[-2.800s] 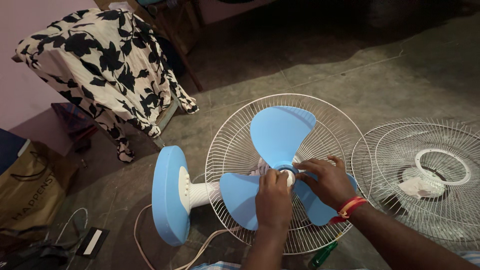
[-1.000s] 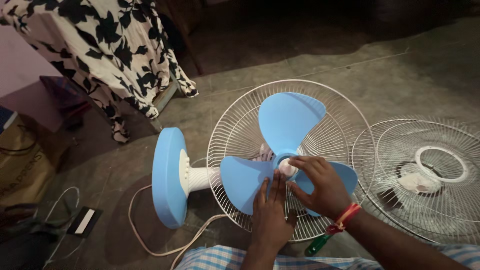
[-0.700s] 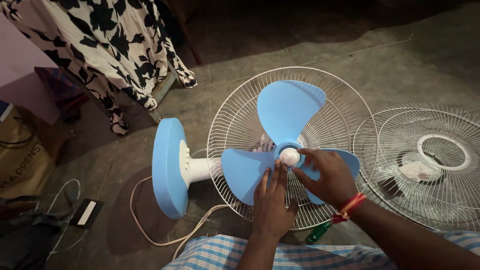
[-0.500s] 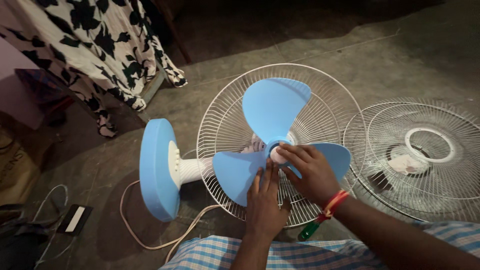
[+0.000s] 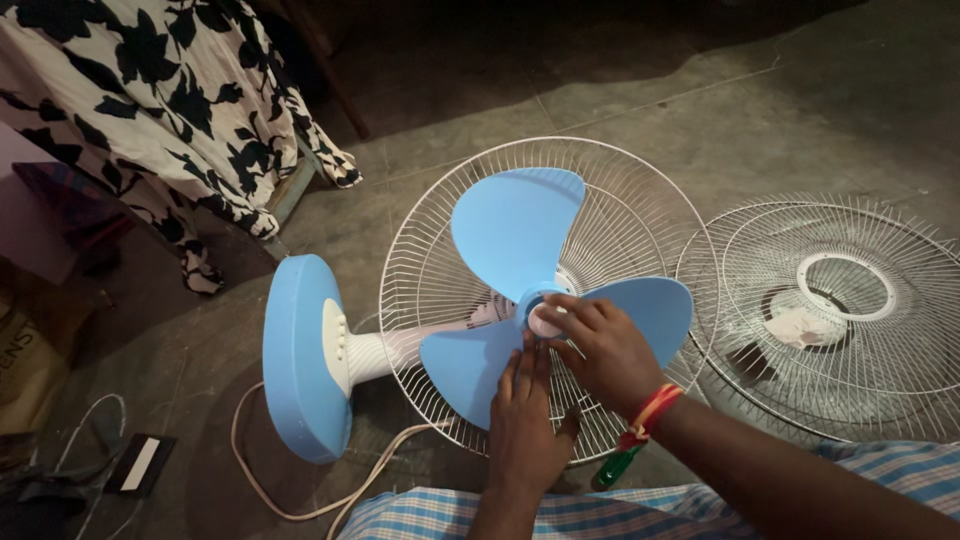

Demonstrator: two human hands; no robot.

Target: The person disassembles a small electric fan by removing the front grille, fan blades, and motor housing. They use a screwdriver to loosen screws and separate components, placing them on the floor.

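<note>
Left hand lies flat, fingers spread, on the lower blade, steadying it; right hand pinches the white hub cap at the fan's centre, over the rear grille on the floor.

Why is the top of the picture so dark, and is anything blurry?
Head view: light falls mostly on the middle, so the blue blades and the loose wire guard are bright, while the floor at the top fades into shadow. The hands, left and right, look dim but fairly sharp; the corners are darkest.
</note>
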